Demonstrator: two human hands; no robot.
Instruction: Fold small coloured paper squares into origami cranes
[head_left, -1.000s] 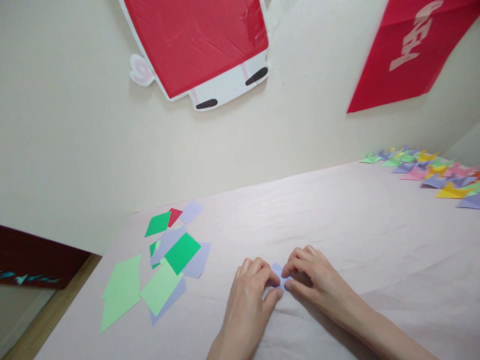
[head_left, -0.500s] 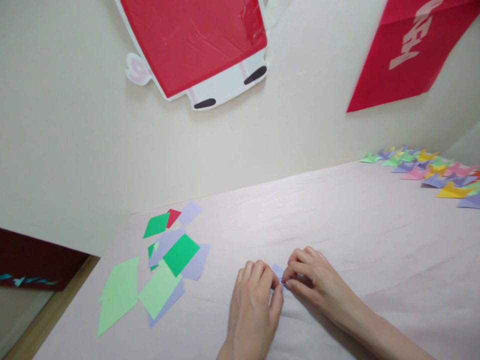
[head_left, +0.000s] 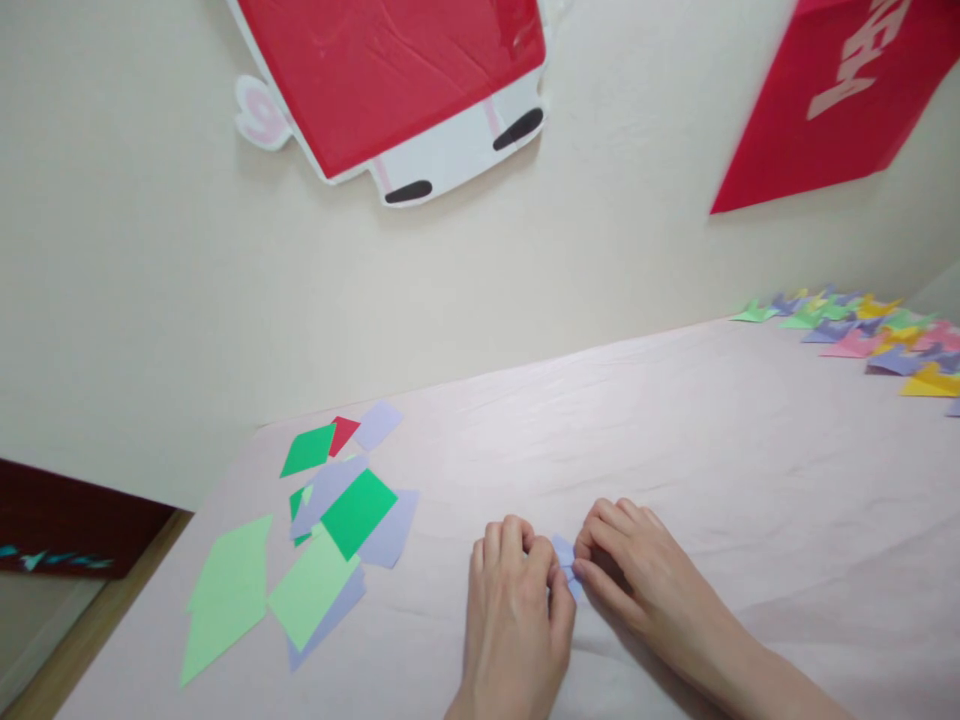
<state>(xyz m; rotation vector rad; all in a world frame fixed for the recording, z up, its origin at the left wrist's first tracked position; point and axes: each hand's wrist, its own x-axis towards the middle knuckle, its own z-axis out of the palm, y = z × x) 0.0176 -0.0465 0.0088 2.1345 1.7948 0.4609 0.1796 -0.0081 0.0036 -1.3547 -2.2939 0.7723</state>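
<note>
Between my hands, near the front of the cloth-covered table, is a small piece of folded lavender paper (head_left: pixel 565 556). My left hand (head_left: pixel 517 595) pinches its left side with thumb and curled fingers. On the right side, the thumb and fingertips of my right hand (head_left: pixel 634 560) close on the same paper. Much of the paper is hidden behind my fingers, so its full shape cannot be made out.
To the left lie loose paper sheets: dark green (head_left: pixel 358 513), light green (head_left: pixel 313 585), lavender (head_left: pixel 379 425) and red (head_left: pixel 343 434). Rows of folded colored paper pieces (head_left: pixel 851 345) stand at the far right. Behind the table rises a wall with a red-and-white cutout (head_left: pixel 420 80) and a red sheet (head_left: pixel 817 120).
The view has shifted slightly. My hands stay on the lavender paper; the fingertips are a little farther apart, and more of the paper shows between them.
</note>
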